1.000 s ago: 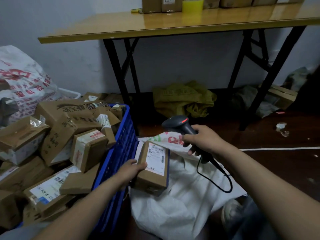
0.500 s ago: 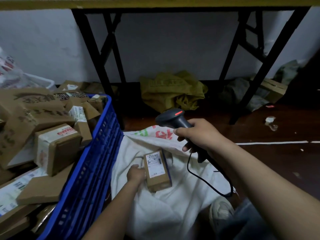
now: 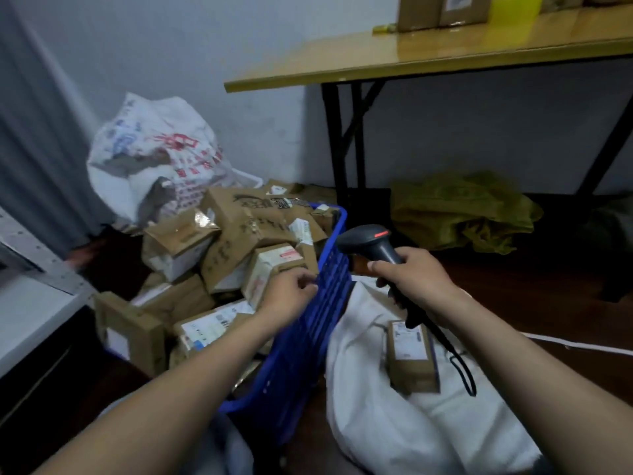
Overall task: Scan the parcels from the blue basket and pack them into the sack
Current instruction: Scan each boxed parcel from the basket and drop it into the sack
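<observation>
The blue basket (image 3: 318, 323) stands at centre, piled with several brown cardboard parcels (image 3: 236, 241). My left hand (image 3: 291, 293) hovers over the basket's right rim beside a white-labelled parcel (image 3: 270, 269), fingers loosely curled and holding nothing. My right hand (image 3: 416, 277) grips the black barcode scanner (image 3: 368, 243), whose cable (image 3: 460, 365) hangs down. A small labelled parcel (image 3: 411, 354) lies on the white sack (image 3: 394, 416) to the right of the basket, touched by neither hand.
A full white printed sack (image 3: 154, 159) leans against the wall behind the basket. A yellow folding table (image 3: 411, 60) with boxes on top stands at the right, a crumpled yellow-green bag (image 3: 462, 210) beneath it. A grey shelf edge (image 3: 37, 269) is at the left.
My left hand let go of the small parcel on the sack and moved left and up to the basket. The view swung left; the scanner hand stayed about where it was.
</observation>
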